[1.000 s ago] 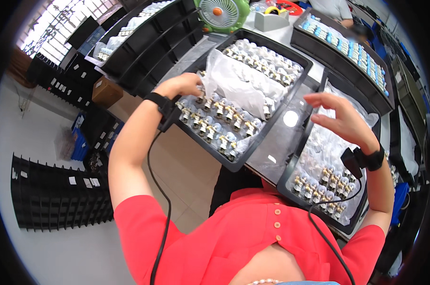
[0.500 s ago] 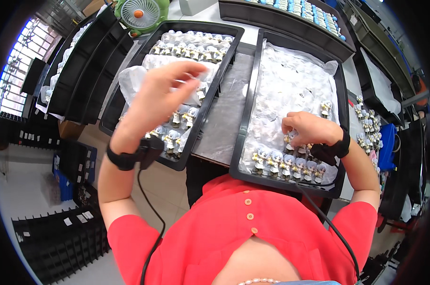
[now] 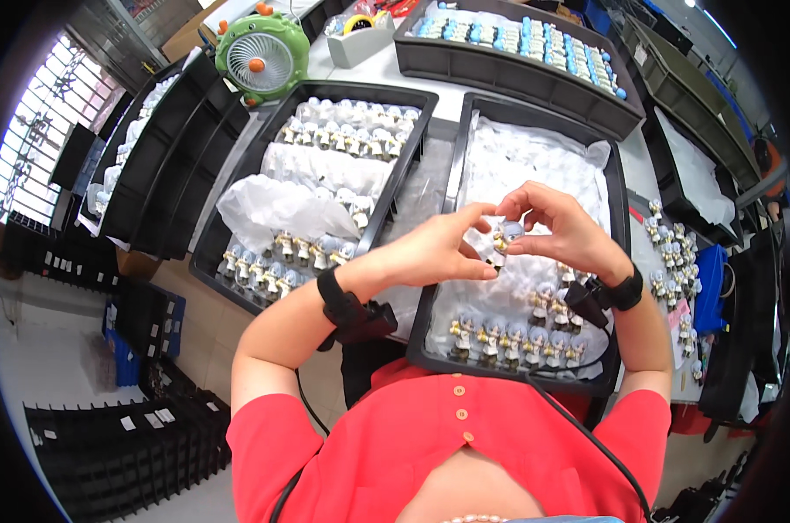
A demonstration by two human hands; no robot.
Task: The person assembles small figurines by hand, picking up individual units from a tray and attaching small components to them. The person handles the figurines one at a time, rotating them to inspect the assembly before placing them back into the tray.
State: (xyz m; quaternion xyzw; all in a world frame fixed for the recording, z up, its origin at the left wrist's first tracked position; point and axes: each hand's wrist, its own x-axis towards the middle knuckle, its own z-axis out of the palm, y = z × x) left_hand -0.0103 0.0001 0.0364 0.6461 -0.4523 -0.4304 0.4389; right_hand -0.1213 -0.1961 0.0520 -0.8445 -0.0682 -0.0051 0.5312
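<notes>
My right hand pinches a small figurine with pale blue-grey hair above the right tray. My left hand is beside it, thumb and fingers spread around the figurine's left side; whether they touch it I cannot tell. Below, the black right tray is lined with white tissue. A row of similar figurines stands along its near end, with a few more partly hidden behind my right wrist. In the black left tray, rows of figurines are divided by folded white tissue.
A green fan stands at the back left. Behind the right tray, a large dark tray carries blue-and-white pieces. More figurines lie on the table at the right, beside a blue bin. Stacked black trays rise at the left.
My left hand has left the tissue over the left tray and come right to the figurine. My right hand has raised the figurine out of the right tray. The view has tilted slightly upward.
</notes>
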